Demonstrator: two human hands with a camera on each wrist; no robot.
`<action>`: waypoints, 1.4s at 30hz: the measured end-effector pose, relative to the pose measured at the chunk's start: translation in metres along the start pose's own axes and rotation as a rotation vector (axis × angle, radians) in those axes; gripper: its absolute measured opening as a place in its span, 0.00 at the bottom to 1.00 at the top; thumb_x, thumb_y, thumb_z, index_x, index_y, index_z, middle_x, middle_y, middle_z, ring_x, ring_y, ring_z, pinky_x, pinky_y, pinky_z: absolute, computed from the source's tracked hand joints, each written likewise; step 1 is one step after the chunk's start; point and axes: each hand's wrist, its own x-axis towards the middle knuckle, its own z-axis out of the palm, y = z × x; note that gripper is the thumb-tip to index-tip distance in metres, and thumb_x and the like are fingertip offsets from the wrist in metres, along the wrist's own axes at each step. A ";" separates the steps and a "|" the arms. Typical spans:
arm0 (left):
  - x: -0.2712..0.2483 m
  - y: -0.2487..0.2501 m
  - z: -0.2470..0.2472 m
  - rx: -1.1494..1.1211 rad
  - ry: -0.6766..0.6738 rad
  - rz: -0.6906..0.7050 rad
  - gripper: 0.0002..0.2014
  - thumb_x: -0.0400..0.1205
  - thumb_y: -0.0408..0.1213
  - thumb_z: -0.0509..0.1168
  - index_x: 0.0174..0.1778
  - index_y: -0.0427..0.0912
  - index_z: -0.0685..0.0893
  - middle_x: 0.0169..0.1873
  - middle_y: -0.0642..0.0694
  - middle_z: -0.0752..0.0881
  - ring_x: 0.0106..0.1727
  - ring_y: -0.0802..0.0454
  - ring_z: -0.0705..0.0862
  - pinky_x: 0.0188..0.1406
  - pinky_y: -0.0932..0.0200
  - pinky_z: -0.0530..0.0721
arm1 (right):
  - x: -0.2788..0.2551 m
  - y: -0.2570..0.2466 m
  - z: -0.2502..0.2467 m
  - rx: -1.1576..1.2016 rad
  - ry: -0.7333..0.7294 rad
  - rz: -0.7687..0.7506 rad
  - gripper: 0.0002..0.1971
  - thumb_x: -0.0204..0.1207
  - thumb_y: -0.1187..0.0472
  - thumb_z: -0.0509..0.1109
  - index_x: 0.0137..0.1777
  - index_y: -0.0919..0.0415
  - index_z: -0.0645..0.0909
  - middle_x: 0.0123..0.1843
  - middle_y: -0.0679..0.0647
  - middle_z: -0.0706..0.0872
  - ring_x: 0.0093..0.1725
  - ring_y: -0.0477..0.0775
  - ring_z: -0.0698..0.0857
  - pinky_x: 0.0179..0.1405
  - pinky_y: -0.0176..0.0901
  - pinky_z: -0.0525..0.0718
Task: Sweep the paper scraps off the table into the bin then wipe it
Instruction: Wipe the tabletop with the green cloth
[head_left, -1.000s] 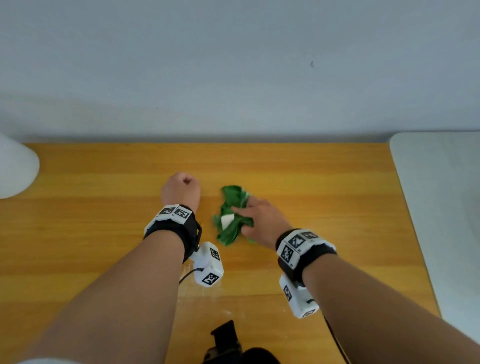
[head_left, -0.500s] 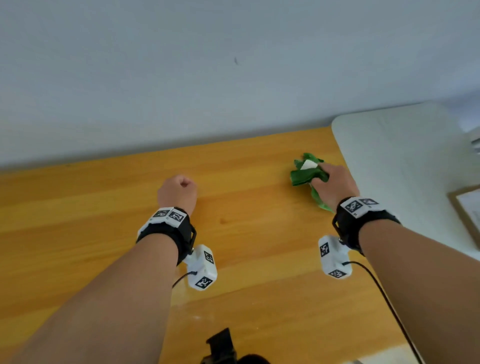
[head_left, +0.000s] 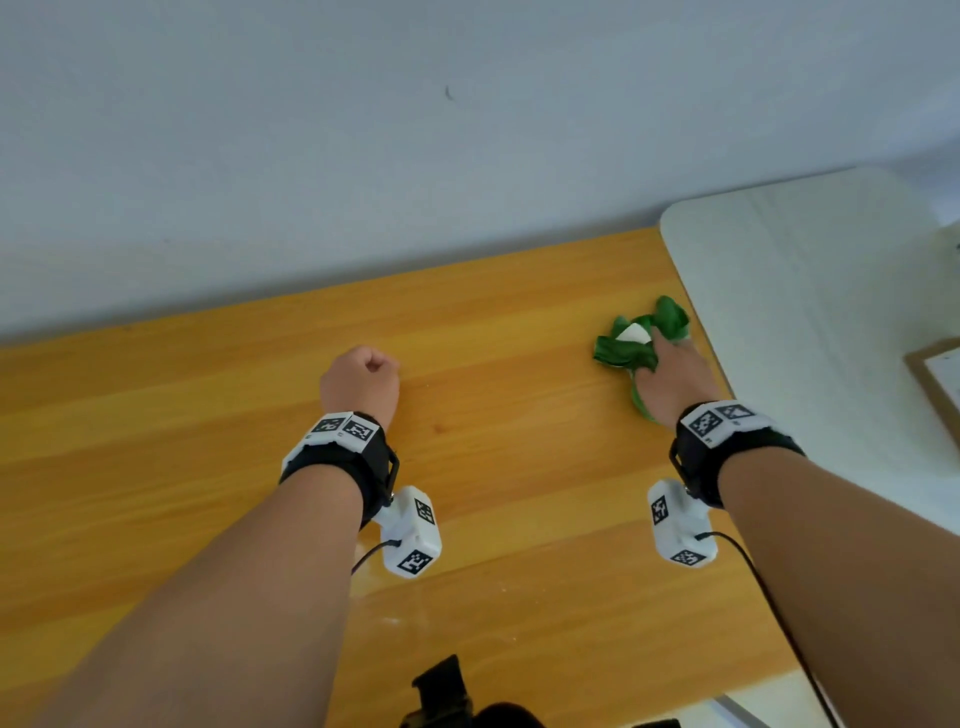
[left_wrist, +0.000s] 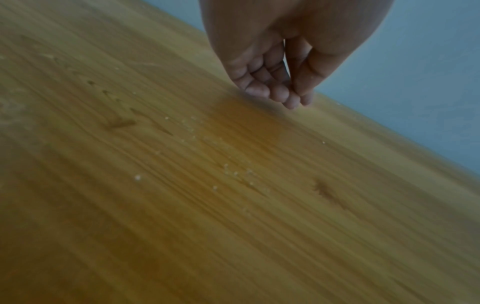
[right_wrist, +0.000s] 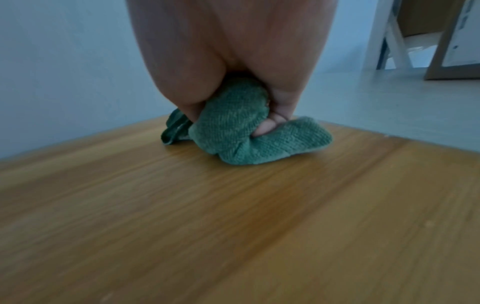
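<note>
My right hand (head_left: 670, 382) grips a crumpled green cloth (head_left: 631, 345) and presses it onto the wooden table (head_left: 493, 467) near the far right edge. The right wrist view shows the cloth (right_wrist: 241, 133) bunched under my curled fingers (right_wrist: 267, 126), touching the wood. My left hand (head_left: 361, 382) rests as a fist on the middle of the table, holding nothing. From the left wrist, the fingers (left_wrist: 270, 90) are curled into the palm, their knuckles on the wood. Several tiny white crumbs (left_wrist: 228, 172) lie on the surface near that hand.
A white surface (head_left: 810, 312) adjoins the table on the right, with a framed board (head_left: 940, 379) lying on it. A pale wall (head_left: 415, 130) runs directly behind the table. A dark object (head_left: 447, 696) sits at the near edge.
My right hand has slid the green cloth from the table's middle to its far right edge. The left fist has stayed in place.
</note>
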 end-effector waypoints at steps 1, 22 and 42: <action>0.000 -0.002 -0.002 -0.002 0.004 0.002 0.10 0.81 0.31 0.61 0.44 0.44 0.88 0.33 0.55 0.84 0.28 0.52 0.77 0.30 0.58 0.78 | -0.005 -0.007 0.004 -0.004 -0.011 -0.032 0.32 0.82 0.57 0.58 0.86 0.54 0.54 0.83 0.62 0.61 0.78 0.68 0.67 0.74 0.56 0.72; -0.045 -0.146 -0.120 0.079 0.118 -0.059 0.09 0.84 0.37 0.61 0.43 0.44 0.86 0.35 0.47 0.86 0.31 0.47 0.80 0.32 0.56 0.80 | -0.155 -0.200 0.118 -0.275 -0.252 -0.588 0.32 0.84 0.57 0.55 0.86 0.50 0.49 0.84 0.58 0.59 0.80 0.67 0.61 0.74 0.58 0.72; -0.096 -0.078 -0.060 -0.006 0.002 0.079 0.09 0.84 0.36 0.61 0.43 0.42 0.86 0.30 0.50 0.82 0.28 0.51 0.77 0.23 0.61 0.73 | -0.147 -0.027 0.032 0.112 0.003 -0.147 0.26 0.81 0.61 0.59 0.79 0.51 0.70 0.55 0.65 0.83 0.41 0.63 0.83 0.35 0.45 0.76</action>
